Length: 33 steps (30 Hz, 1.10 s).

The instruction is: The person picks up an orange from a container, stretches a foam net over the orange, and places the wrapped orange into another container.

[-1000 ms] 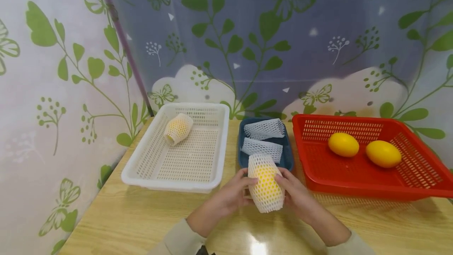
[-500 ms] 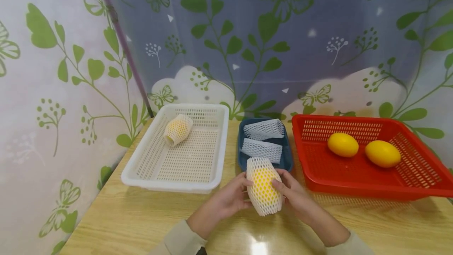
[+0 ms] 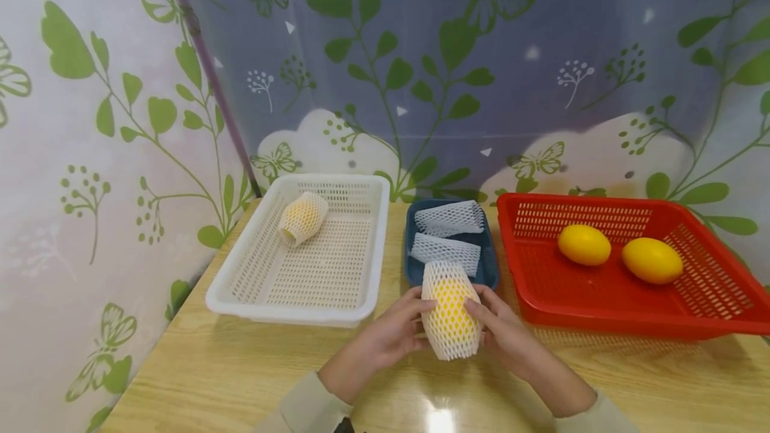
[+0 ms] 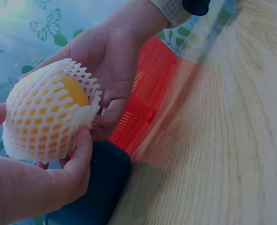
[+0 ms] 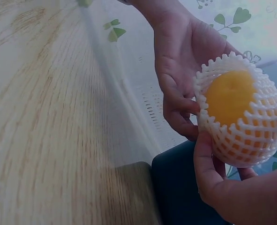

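Nudged slightly toward the blue tray [image 3: 490, 262] since half a second ago: netted fruit [image 3: 451, 318], along with left hand [image 3: 390, 330] and right hand [image 3: 511, 334]. Grips the netted fruit with fingers of both hands, clamped on opposite sides, thumbs against the face turned toward the head camera. Sits just on the near side of the blue tray, hiding part of its near rim in the head view. Can't tell exact height above the table [image 3: 240, 369]. Shows yellow through white mesh; bares a yellow end at the net's open end in both wrist views.

In the blue tray: far net sleeve [image 3: 448, 218] and near net sleeve [image 3: 445, 254], lying roughly crosswise. Left of the blue tray: white basket [image 3: 289, 313], with a wrapped fruit [image 3: 303, 218] inside, lying toward the side away from the tray. Right of the blue tray: red basket [image 3: 631, 319], with two bare yellow fruits [image 3: 584, 244] [image 3: 652, 260] inside, just beside each other. Behind the blue tray: leaf-and-butterfly curtain [image 3: 373, 99].
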Available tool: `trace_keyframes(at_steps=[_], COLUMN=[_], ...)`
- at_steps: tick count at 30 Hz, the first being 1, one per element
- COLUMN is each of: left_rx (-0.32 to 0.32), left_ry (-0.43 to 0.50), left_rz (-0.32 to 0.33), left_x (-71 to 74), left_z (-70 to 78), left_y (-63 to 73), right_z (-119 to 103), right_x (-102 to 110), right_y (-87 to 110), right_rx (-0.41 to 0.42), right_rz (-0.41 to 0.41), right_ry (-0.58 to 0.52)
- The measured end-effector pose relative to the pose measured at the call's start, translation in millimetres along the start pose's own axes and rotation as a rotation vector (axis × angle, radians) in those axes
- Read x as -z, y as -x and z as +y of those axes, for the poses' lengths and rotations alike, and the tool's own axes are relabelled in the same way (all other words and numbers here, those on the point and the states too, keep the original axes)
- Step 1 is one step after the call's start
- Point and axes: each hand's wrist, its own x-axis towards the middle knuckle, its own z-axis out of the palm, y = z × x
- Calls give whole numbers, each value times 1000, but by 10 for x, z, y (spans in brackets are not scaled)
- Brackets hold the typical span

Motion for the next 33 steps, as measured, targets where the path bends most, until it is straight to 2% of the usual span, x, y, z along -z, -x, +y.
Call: trace_keyframes(at_steps=[7,13,18,23,25,30,33], left_rx=[-19,-51,-50,-51,-52,-110,-154], left_ry=[14,140,237,346,355,311,336], left_rz=[-17,-60,-108,-206,-230,-202,-173], left_x=[-34,-60,-75,-104,-87,12,88], left_z=[40,85,154,291,355,528,638], left_y=[37,63,112,185,228,336,377], right_z=[-38,-145,-224,-241,-238,-262,-295], right_x=[-16,-38,-59,-46,-56,-147,-229], right_y=[39,56,48,20,0,-106,-188], right_rx=[67,122,113,130,123,144,185], right_rz=[-17,-11,19,9,24,116,169], right_ry=[-48,-91,-111,-151,-169,-181,-111])
